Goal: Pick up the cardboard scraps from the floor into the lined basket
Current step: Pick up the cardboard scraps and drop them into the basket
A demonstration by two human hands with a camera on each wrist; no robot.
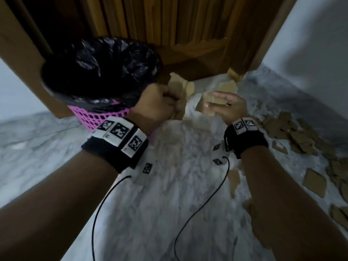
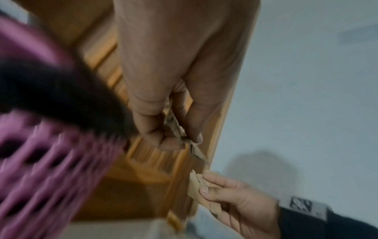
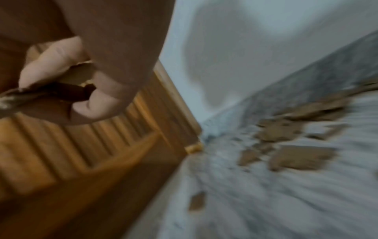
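Observation:
A pink lattice basket (image 1: pixel 98 119) lined with a black bag (image 1: pixel 101 72) stands at the left, before a wooden door. My left hand (image 1: pixel 162 102) is raised just right of the basket's rim, fingers curled round a bunch of cardboard scraps (image 1: pixel 178 87). The left wrist view shows those scraps (image 2: pixel 178 129) pinched between thumb and fingers. My right hand (image 1: pixel 226 106) is raised beside it and grips more cardboard scraps (image 1: pixel 209 102), also seen as dark pieces (image 3: pixel 67 93) in the right wrist view. Several loose scraps (image 1: pixel 293 132) lie on the marble floor at the right.
A wooden slatted door (image 1: pixel 169 31) closes off the back, with a white wall (image 1: pixel 310 34) to its right. More scraps (image 1: pixel 316 178) are strewn along the floor's right side. Black cables (image 1: pixel 207 194) hang from both wristbands.

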